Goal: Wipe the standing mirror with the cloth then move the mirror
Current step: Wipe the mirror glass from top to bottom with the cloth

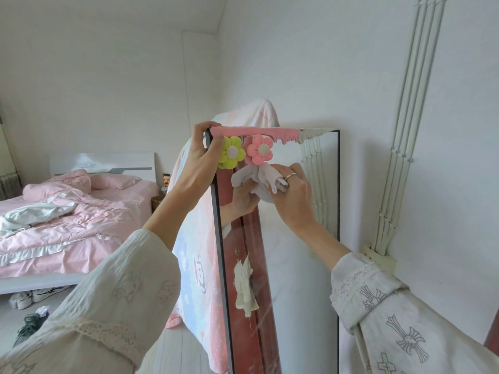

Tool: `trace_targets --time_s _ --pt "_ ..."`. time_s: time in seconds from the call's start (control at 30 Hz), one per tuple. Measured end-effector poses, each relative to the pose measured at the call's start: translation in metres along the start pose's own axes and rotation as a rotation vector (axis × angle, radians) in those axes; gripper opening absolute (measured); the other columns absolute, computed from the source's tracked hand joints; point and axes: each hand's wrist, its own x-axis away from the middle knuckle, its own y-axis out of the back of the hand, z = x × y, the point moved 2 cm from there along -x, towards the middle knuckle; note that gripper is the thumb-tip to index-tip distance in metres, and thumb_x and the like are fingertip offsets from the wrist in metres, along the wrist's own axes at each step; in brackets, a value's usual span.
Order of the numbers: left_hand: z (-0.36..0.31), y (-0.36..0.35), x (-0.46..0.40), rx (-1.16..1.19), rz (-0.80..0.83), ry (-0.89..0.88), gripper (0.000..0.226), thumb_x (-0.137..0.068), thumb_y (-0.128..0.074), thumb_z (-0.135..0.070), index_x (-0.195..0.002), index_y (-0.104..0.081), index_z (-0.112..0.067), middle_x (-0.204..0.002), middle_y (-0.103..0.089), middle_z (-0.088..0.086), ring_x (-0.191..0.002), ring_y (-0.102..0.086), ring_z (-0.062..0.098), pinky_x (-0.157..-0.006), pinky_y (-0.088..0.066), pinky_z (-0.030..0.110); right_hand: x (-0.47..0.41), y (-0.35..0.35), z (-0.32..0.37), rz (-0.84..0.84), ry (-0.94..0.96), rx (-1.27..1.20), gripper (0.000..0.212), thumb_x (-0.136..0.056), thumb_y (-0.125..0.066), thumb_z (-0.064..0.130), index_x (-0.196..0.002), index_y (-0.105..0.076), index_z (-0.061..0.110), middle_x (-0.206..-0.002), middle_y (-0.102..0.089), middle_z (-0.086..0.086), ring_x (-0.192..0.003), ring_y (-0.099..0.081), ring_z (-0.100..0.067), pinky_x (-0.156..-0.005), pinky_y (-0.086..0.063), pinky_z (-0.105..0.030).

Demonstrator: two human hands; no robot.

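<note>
Gripping the upper left corner of the standing mirror (297, 238), the left hand (201, 155) has its fingers curled round the dark frame edge, thumb behind and fingertips on the glass side, just beside a yellow-green plush flower (229, 152) stuck to the glass. Next to that flower sits a pink plush flower (258, 149), and both hang under a pink drip-shaped trim (251, 133) that runs along the mirror's top edge and turns white toward the right. Below the pink flower, the right hand (293, 194) holds a crumpled pale grey cloth (259, 182) bunched in its curled fingers and presses it against the upper part of the glass; a ring shows on one finger. The mirror stands upright on the floor near the white wall, its glass reflecting the hand, the cloth, a dark red panel and the pipes. White pipes (413, 103) run up the wall to the right of the mirror. Behind the mirror's left edge a pink and blue patterned blanket (194, 252) is draped over something tall. Well apart to the left stands a bed (67, 225) with rumpled pink bedding, and shoes (29, 298) lie on the floor beside and under it. Both arms wear loose cream sleeves with printed patterns.
</note>
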Motion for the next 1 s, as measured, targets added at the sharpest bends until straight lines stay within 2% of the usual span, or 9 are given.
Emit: trace_targets --time_s 0.1,0.23,0.37,0.5,0.53,0.63,0.77,0.9,1.0 --pt "0.001 -0.002 0.0 0.003 -0.036 -0.025 0.005 -0.097 -0.035 -0.038 -0.099 -0.039 -0.037 -0.096 -0.053 0.002 -0.079 -0.053 0.015 -0.058 -0.044 0.022 -0.006 -0.002 0.001 0.01 0.023 0.003 0.032 -0.082 -0.057 0.0 -0.113 -0.063 0.004 -0.09 -0.043 -0.001 -0.073 -0.05 -0.018 -0.064 -0.038 -0.025" --pt "0.002 -0.002 -0.001 0.009 -0.056 -0.03 0.009 -0.097 -0.035 -0.035 -0.093 -0.04 -0.041 -0.093 -0.053 0.0 -0.079 -0.053 0.015 -0.059 -0.044 0.023 -0.012 -0.003 -0.004 -0.007 -0.005 -0.051 0.028 -0.081 -0.061 0.001 -0.108 -0.063 0.004 -0.09 -0.048 -0.001 -0.073 -0.053 -0.019 -0.064 -0.041 -0.024" --pt "0.002 0.001 -0.002 -0.002 -0.069 -0.02 0.012 -0.096 -0.036 -0.032 -0.092 -0.041 -0.041 -0.09 -0.053 -0.003 -0.079 -0.053 0.015 -0.065 -0.045 0.029 -0.018 -0.004 -0.005 -0.01 -0.072 -0.096 0.024 -0.08 -0.059 0.001 -0.104 -0.064 0.005 -0.093 -0.056 -0.005 -0.077 -0.053 -0.016 -0.061 -0.039 -0.006" --pt "-0.001 0.0 -0.001 -0.024 -0.087 -0.023 0.008 -0.097 -0.035 -0.028 -0.1 -0.04 -0.033 -0.085 -0.052 -0.006 -0.072 -0.052 0.008 -0.054 -0.044 0.013 -0.024 0.009 -0.018 -0.073 -0.409 -0.264 0.015 -0.083 -0.059 0.012 -0.097 -0.06 0.007 -0.081 -0.058 0.0 -0.079 -0.056 -0.019 -0.062 -0.041 -0.018" --pt "-0.001 -0.001 -0.001 -0.022 -0.095 -0.023 0.008 -0.097 -0.034 -0.027 -0.102 -0.039 -0.031 -0.084 -0.052 -0.006 -0.07 -0.051 0.007 -0.05 -0.042 0.01 -0.027 0.014 -0.022 -0.051 -0.425 -0.265 0.011 -0.083 -0.059 0.014 -0.093 -0.059 0.009 -0.077 -0.057 0.003 -0.078 -0.056 -0.019 -0.062 -0.042 -0.021" --pt "-0.003 -0.005 -0.001 -0.009 -0.128 -0.051 0.008 -0.097 -0.034 -0.023 -0.104 -0.038 -0.025 -0.085 -0.05 -0.006 -0.07 -0.05 0.006 -0.049 -0.042 0.007 -0.034 0.025 -0.024 -0.025 -0.357 -0.198 0.015 -0.081 -0.06 0.016 -0.09 -0.059 0.005 -0.082 -0.055 -0.002 -0.078 -0.054 -0.02 -0.065 -0.042 -0.025" --pt "-0.003 -0.009 -0.002 -0.001 -0.16 -0.074 0.008 -0.096 -0.035 -0.02 -0.102 -0.039 -0.024 -0.086 -0.05 -0.009 -0.072 -0.051 0.003 -0.054 -0.043 0.007 -0.058 0.029 -0.01 -0.102 -0.199 -0.108 0.028 -0.082 -0.056 0.007 -0.109 -0.061 0.007 -0.101 -0.046 -0.002 -0.091 -0.053 -0.02 -0.077 -0.04 -0.021" --pt "-0.002 -0.009 -0.002 0.003 -0.167 -0.064 0.012 -0.095 -0.035 -0.018 -0.098 -0.04 -0.028 -0.085 -0.05 -0.009 -0.073 -0.051 0.006 -0.057 -0.044 0.012 -0.058 0.015 -0.013 -0.029 0.005 0.107 0.034 -0.079 -0.051 -0.003 -0.109 -0.064 0.004 -0.106 -0.052 -0.014 -0.094 -0.053 -0.025 -0.074 -0.043 -0.028" --pt "-0.001 -0.008 -0.003 0.017 -0.176 -0.044 0.018 -0.094 -0.036 -0.018 -0.09 -0.041 -0.036 -0.085 -0.05 -0.007 -0.076 -0.05 0.011 -0.062 -0.043 0.022 -0.027 0.011 -0.028 0.054 0.163 0.225 0.025 -0.074 -0.061 -0.003 -0.098 -0.067 0.001 -0.095 -0.055 -0.017 -0.088 -0.052 -0.027 -0.066 -0.04 -0.028"
